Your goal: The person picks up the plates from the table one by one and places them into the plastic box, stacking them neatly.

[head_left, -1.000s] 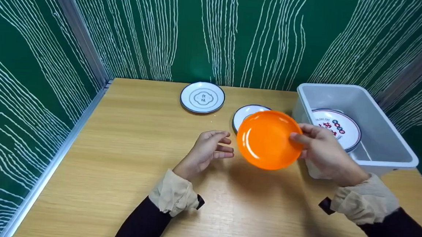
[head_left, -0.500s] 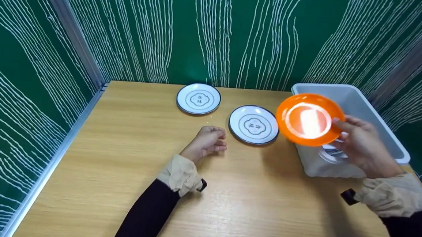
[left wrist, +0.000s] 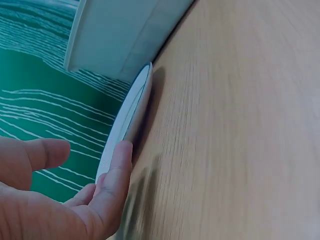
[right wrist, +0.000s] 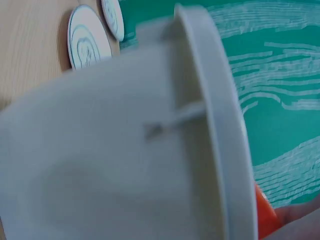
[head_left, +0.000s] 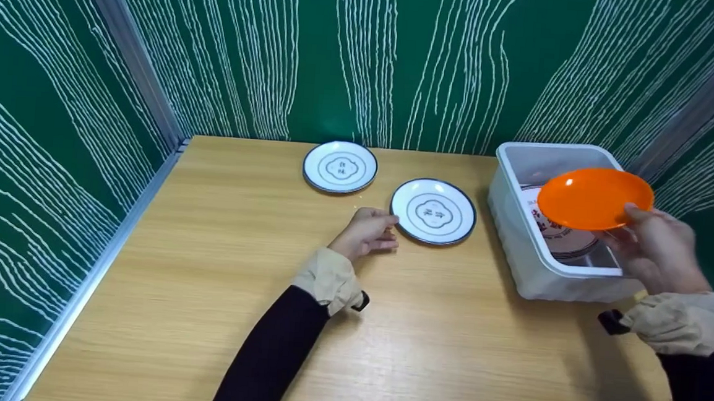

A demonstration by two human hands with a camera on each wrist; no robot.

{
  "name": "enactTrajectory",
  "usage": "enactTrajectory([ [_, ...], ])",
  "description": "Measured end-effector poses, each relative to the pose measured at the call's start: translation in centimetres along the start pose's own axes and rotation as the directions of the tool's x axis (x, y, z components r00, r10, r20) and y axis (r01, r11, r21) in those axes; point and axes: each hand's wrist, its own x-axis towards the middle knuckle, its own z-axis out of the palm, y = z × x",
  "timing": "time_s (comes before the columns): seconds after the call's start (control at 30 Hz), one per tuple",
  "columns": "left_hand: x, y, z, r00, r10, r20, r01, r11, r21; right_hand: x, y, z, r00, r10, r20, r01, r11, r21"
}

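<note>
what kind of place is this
Probably a small enclosed booth or workstation, though its wider purpose isn't clear: a wood-grain table is boxed in by green panels with wavy white lines, with a metallic-looking post at the back left corner.

The glossy round orange plate (head_left: pixel 592 199) at right is uniformly coloured. The round white plate (head_left: pixel 433 212) nearer the centre has a dark blue rim and a dark lobed frame enclosing characters; the far round white plate (head_left: pixel 340 167) carries the same pattern. The rectangular light-grey bin (head_left: pixel 508 256) contains a round white printed plate (head_left: pixel 568 245) with dark red characters. The yellowish-brown wood-grain table (head_left: pixel 203 278) adjoins green wall panels (head_left: pixel 319 55) bearing wavy white lines.
</note>
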Motion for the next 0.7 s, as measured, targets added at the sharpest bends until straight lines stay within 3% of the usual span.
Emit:
enactTrajectory([
  [0.23, 1.4, -0.1, 1.3, 0.999, -0.002, -0.046, 0.003, 1.000, 0.010, 1.6, -0.6, 0.2, 0.998, 0.059, -0.019, -0.061, 0.987, -0.147],
  [0.37, 1.9, -0.3, 2.1, 0.993, 0.011, -0.117, -0.007, 1.000, 0.030, 2.2, -0.9, 0.3, 0.992, 0.122, -0.041, -0.126, 0.985, -0.116],
  [0.5, 2.0, -0.4, 2.9, 0.982, 0.037, -0.185, -0.021, 0.996, 0.090, 2.7, -1.1, 0.3, 0.983, 0.162, -0.080, -0.173, 0.974, -0.145],
  [0.7, 2.0, -0.2, 3.4, 0.967, 0.045, -0.249, 0.005, 0.980, 0.199, 3.1, -1.1, 0.4, 0.982, 0.146, -0.115, -0.173, 0.948, -0.268],
])
